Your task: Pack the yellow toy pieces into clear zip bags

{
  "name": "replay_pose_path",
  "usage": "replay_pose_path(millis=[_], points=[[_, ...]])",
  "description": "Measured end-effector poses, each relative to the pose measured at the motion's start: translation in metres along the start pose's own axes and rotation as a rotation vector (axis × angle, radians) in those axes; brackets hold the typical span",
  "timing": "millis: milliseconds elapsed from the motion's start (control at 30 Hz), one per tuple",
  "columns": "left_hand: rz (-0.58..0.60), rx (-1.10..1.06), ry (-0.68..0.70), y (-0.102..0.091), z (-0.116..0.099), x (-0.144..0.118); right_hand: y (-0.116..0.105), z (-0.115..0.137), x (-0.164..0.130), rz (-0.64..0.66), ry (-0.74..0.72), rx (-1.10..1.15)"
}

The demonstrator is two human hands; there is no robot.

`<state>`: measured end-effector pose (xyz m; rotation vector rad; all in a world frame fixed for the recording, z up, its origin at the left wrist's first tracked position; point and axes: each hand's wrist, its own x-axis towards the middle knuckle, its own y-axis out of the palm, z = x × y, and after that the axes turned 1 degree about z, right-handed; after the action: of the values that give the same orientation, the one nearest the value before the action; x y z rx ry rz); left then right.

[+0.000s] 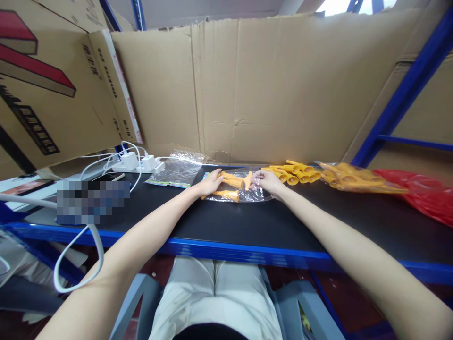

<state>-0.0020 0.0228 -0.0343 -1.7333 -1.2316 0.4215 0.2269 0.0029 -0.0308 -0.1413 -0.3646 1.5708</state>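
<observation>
A clear plastic bag (244,197) lies on the black tabletop in front of me with several yellow-orange plastic horns (231,180) in it. My left hand (211,184) grips the bag's left end, its fingers closed over the plastic beside the horns. At the bag's right end, my right hand (268,182) has its fingers pinched together at another yellow horn (248,180). Part of that horn is hidden by the fingertips. Just beyond my right hand is a pile of loose yellow horns (299,172).
Further right lie a filled bag of yellow horns (354,178) and a red plastic bag (421,191). Flat clear bags (177,170) are on the left, near a white power strip (136,163) with cables and a phone (106,177). Cardboard (265,94) stands behind the blue-edged table (247,249).
</observation>
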Motion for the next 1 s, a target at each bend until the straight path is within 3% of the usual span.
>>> replay_pose_path(millis=[200,433,700,1000], points=[[-0.066,0.021,0.018,0.001,0.009,0.007,0.005,-0.003,-0.002,0.026,0.063,0.254],[-0.147,0.140,0.098,-0.007,0.009,0.003,0.005,0.000,-0.003,0.182,0.100,0.264],[0.023,0.020,0.219,-0.001,0.000,0.000,0.000,0.008,-0.009,0.281,0.096,0.129],[0.061,-0.113,0.355,0.001,-0.001,0.000,-0.001,0.015,-0.018,0.447,0.039,-0.104]])
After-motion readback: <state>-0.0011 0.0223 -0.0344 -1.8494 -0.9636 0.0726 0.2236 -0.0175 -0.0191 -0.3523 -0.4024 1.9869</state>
